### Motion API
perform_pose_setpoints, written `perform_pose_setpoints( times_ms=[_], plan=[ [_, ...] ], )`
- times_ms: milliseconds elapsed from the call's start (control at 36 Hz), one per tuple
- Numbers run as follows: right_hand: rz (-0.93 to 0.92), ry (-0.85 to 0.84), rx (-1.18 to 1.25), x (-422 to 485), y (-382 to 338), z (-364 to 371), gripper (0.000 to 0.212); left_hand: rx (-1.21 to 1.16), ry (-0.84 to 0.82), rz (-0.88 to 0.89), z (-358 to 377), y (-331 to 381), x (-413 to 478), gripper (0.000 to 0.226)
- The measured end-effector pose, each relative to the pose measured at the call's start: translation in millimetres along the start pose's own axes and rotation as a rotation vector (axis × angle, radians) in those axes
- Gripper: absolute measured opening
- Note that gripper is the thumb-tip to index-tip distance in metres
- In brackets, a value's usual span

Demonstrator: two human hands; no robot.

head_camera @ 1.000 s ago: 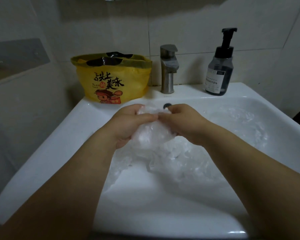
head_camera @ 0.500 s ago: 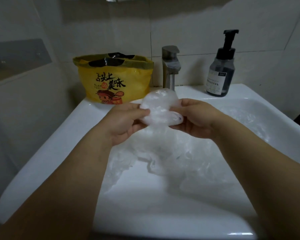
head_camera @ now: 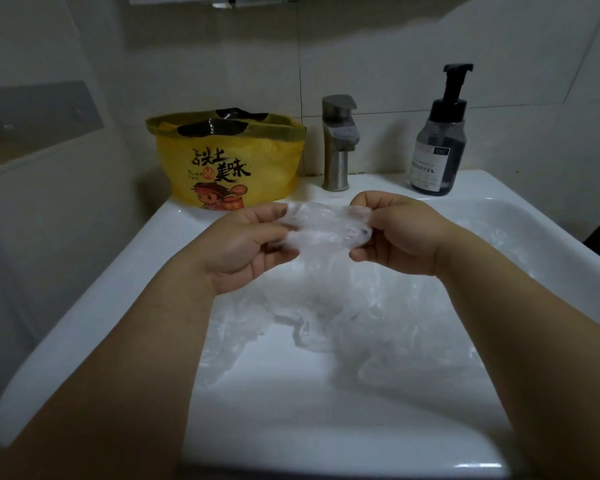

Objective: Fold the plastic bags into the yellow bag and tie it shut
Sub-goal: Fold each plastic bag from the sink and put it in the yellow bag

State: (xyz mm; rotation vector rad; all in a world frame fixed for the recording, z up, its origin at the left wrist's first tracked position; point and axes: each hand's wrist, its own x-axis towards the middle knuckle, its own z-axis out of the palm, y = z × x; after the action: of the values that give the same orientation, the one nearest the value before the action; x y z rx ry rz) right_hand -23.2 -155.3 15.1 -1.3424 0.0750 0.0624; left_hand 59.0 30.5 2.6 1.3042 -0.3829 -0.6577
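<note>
Clear plastic bag (head_camera: pixel 326 232), pinched by my left hand (head_camera: pixel 243 251) and right hand (head_camera: pixel 404 237), appears mid-fold; next comes tucking into the yellow bag (head_camera: pixel 229 161).

the yellow bag (head_camera: pixel 267 168), at eleven o'clock, bears black brush-style chinese characters in two lines. the lower line reads 美味. the upper line ends in 上, and its first characters are unclear. the pump bottle (head_camera: pixel 438 147), at one o'clock, carries a label (head_camera: pixel 426 169) whose pale print is too small to read.
</note>
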Motion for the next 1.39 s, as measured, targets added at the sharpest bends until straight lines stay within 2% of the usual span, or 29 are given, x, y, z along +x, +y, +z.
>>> perform_pose_setpoints(
  times_ms=[83,167,250,306,389,444,500,528,583,611,667,722,861,917,1028,1083,1167,1222,1306,1389],
  plan=[
    [-0.039,0.004,-0.046,0,-1,0,0.035,0.002,-0.051,0.010,-3,1,0,0.048],
    [-0.051,0.004,-0.089,0,-2,1,0.032,0.102,-0.082,0.004,0,0,-4,0.048],
    [-0.042,-0.007,-0.059,-2,-2,2,0.031,0.195,-0.022,0.020,4,-2,-4,0.038],
    [-0.010,-0.023,-0.037,-2,-2,1,0.037,0.225,0.037,0.041,6,-3,-2,0.033],
    [-0.011,0.055,-0.158,0,0,1,0.044,0.191,0.075,0.058,9,-3,-2,0.032],
    [-0.053,0.112,-0.303,3,3,2,0.029,0.104,0.063,0.041,10,-1,-1,0.028],
    [-0.102,0.128,-0.351,6,6,4,0.007,0.094,0.094,0.045,10,-1,0,0.027],
    [-0.118,0.141,-0.348,6,7,4,0.007,0.142,0.132,0.067,9,-3,2,0.025],
    [-0.132,0.167,-0.356,8,8,3,0.025,0.310,0.188,0.139,9,-6,3,0.010],
    [-0.132,0.175,-0.366,8,7,3,0.032,0.376,0.186,0.162,9,-7,3,0.010],
    [-0.095,0.154,-0.367,7,6,3,0.045,0.410,0.157,0.178,6,-8,2,0.026],
    [-0.007,0.110,-0.344,4,4,1,0.050,0.384,0.128,0.186,4,-6,-1,0.033],
    [0.221,-0.043,-0.429,-4,2,3,0.024,0.252,0.029,0.173,7,0,-5,0.039],
    [0.205,-0.067,-0.452,-5,3,4,0.017,0.140,0.010,0.174,7,3,-4,0.043],
    [0.102,-0.040,-0.338,-3,2,6,0.014,-0.159,0.104,0.254,3,3,5,0.061],
    [0.053,-0.008,-0.270,-2,3,8,0.013,-0.175,0.111,0.203,5,-1,7,0.071],
    [0.001,-0.012,-0.200,1,11,21,0.012,0.086,-0.022,0.030,19,-14,4,0.048],
    [-0.024,-0.028,-0.200,3,18,30,0.014,0.167,-0.125,-0.010,31,-24,3,0.042],
    [-0.069,0.001,-0.265,6,24,36,0.014,0.099,-0.077,0.030,40,-24,2,0.026],
    [-0.102,0.026,-0.317,6,24,35,0.013,0.073,-0.031,0.067,38,-21,4,0.028]
  ],
)
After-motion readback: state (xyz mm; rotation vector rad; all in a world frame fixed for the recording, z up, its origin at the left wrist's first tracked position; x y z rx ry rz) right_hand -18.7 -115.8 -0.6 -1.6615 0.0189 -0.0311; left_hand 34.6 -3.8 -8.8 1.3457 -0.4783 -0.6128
